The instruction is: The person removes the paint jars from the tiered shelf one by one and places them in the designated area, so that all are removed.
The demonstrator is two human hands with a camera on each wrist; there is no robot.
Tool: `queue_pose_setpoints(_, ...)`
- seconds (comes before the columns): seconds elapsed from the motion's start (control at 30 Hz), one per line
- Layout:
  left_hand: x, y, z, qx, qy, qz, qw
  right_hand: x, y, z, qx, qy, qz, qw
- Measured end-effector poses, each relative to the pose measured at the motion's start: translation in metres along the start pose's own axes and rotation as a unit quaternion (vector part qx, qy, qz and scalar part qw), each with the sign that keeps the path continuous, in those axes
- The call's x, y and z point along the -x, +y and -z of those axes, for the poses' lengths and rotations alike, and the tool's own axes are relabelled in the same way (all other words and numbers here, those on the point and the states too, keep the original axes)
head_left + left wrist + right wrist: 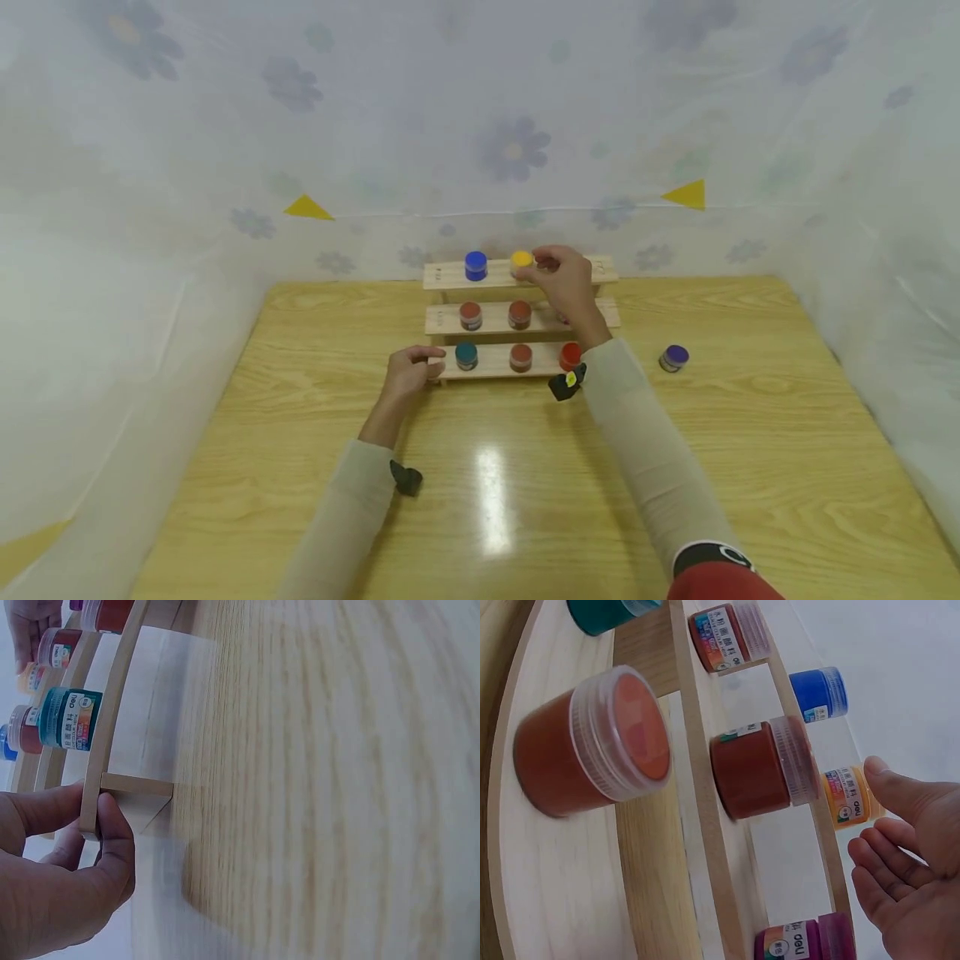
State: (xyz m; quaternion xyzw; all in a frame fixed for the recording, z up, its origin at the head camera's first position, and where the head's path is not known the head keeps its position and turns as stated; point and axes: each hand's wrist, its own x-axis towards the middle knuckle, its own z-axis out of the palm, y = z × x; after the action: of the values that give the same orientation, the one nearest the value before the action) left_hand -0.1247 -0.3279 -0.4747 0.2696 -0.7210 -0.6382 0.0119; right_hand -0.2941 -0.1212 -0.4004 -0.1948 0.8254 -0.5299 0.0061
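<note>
A three-tier wooden rack (pixel 493 361) holds small paint jars. My left hand (pixel 408 373) pinches the left end of its lowest shelf (pixel 91 799) between thumb and fingers. At the top shelf, my right hand (pixel 566 283) has thumb and index finger on either side of the lid of a yellow paint jar (pixel 845 796), which stands on that shelf. Left of it is a blue paint jar (pixel 476 267). Two reddish-brown jars and a magenta jar (pixel 787 941), partly hidden in the head view, stand on the middle shelf. The lowest shelf bears a teal jar (pixel 467 357), a brown jar (pixel 521 358) and a red jar (pixel 571 357).
A purple paint jar (pixel 674 358) lies tilted or stands on the wooden table (pixel 300 417), right of the rack. Behind the table hangs a pale flowered sheet (pixel 420 150) with yellow triangles on it. Black wrist cameras (pixel 406 478) sit on both sleeves.
</note>
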Motion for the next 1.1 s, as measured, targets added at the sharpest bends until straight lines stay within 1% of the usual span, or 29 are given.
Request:
queue_pose_setpoints(0.17, 0.0, -0.001, -0.001, -0.003, 0.001, 0.002, 1.0, 0.0, 0.003, -0.004, -0.017, 0.006, 0.004, 0.9998)
queue_pose_setpoints(0.3, 0.0, -0.002, -0.001, -0.008, 0.004, 0.006, 0.9999, -0.001, 0.002, -0.006, -0.007, 0.01, 0.016, 0.9998)
queue_pose_setpoints(0.7, 0.0, 0.001, 0.0, -0.01, 0.004, 0.003, 0.9999, -0.003, 0.0, -0.007, -0.002, 0.011, 0.008, 0.9999)
queue_pose_setpoints(0.93, -0.001, 0.001, 0.0, -0.006, 0.005, 0.002, 1.0, -0.001, -0.001, 0.0, -0.003, 0.014, -0.003, 0.9999)
queue_pose_setpoints(1.1, -0.002, 0.001, 0.0, -0.004, 0.007, 0.001, 1.0, 0.001, 0.0, 0.008, 0.0, 0.026, 0.013, 0.9996)
